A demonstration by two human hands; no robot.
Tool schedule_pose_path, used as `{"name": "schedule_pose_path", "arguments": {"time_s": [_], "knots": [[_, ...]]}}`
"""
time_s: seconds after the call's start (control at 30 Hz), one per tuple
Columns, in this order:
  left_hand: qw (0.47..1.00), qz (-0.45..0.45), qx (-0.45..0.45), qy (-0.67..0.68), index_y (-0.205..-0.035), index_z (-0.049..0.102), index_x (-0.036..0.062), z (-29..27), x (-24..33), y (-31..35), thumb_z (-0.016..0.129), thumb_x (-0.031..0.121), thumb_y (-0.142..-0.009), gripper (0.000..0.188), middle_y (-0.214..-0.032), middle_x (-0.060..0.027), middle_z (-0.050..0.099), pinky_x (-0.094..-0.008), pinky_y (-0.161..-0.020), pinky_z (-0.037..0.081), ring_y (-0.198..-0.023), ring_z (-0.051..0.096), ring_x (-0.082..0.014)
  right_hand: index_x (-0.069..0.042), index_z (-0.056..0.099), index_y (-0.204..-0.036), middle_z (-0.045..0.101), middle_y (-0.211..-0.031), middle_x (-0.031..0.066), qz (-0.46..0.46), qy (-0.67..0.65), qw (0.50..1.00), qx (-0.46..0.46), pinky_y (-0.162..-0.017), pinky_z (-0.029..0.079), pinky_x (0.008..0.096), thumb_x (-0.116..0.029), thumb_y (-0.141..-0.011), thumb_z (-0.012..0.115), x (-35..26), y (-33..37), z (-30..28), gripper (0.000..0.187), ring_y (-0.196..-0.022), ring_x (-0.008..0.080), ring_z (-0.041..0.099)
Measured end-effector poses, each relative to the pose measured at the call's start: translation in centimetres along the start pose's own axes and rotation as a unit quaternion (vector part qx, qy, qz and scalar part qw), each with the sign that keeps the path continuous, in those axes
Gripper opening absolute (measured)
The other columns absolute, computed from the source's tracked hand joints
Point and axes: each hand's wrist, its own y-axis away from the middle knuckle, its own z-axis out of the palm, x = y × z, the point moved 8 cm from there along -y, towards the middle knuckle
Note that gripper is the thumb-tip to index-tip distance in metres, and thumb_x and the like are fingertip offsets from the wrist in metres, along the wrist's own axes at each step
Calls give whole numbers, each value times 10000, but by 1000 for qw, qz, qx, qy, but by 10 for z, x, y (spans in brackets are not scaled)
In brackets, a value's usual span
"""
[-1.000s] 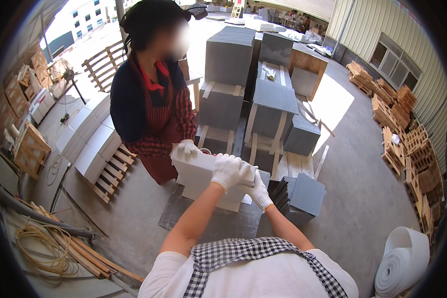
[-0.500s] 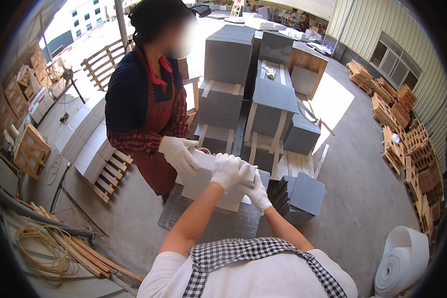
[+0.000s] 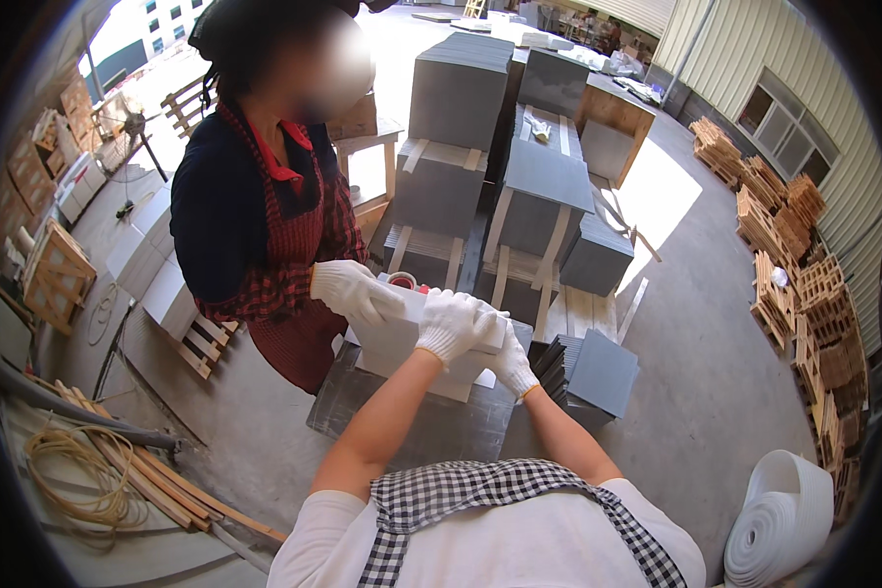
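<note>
A white, box-shaped bundle (image 3: 390,336) rests on a dark grey work surface (image 3: 358,397) in front of me. My left hand (image 3: 452,325), in a white knit glove, has its fingers bent over the bundle's upper edge, right of its middle. My right hand (image 3: 513,363), gloved alike, grips the bundle's right end, its fingers partly hidden. At the left end lies the gloved hand (image 3: 353,290) of a co-worker in a red checked apron. A roll of red tape (image 3: 402,280) sits just behind the bundle.
Grey slab stacks (image 3: 541,186) with pale strips stand beyond the work surface. More grey slabs (image 3: 603,374) lean at the right. Wooden pallets (image 3: 755,220) line the right wall, a white foam roll (image 3: 766,529) stands near right, and coiled hose (image 3: 78,475) with planks lies near left.
The co-worker has leaned nearer and appears larger at the left. My hands stay on the bundle with nearly the same grip. The red tape roll shows more fully.
</note>
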Motion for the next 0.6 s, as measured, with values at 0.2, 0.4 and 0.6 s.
{"name": "schedule_pose_path", "arguments": {"time_s": [0.2, 0.4, 0.6], "knots": [[1000, -4, -9, -3, -790, 710, 107, 4, -3, 5, 632, 428, -822, 331, -745, -111, 692, -423, -809, 445, -740, 645, -289, -163, 521, -1414, 524, -1430, 77, 66, -129, 989, -32, -1141, 337, 372, -552, -937, 578, 13, 2, 12, 618, -1332, 297, 461], [1000, 11, -6, 9, -926, 691, 91, 4, 2, -6, 664, 411, -821, 338, -794, -102, 699, -423, -813, 440, -776, 647, -291, -140, 512, -1407, 542, -1410, 136, 58, -61, 996, -36, -1107, 393, 390, -542, -898, 644, 38, -2, 23, 662, -1309, 304, 505], [969, 29, 214, 121, -1099, 638, 67, -41, 15, 27, 739, 253, -801, 365, -1021, -112, 674, -472, -925, 442, -968, 624, -318, -76, 440, -1422, 583, -1371, 137, 175, -260, 949, -42, -1040, 458, 378, -410, -769, 819, -6, -5, -49, 825, -1253, 275, 570]]}}
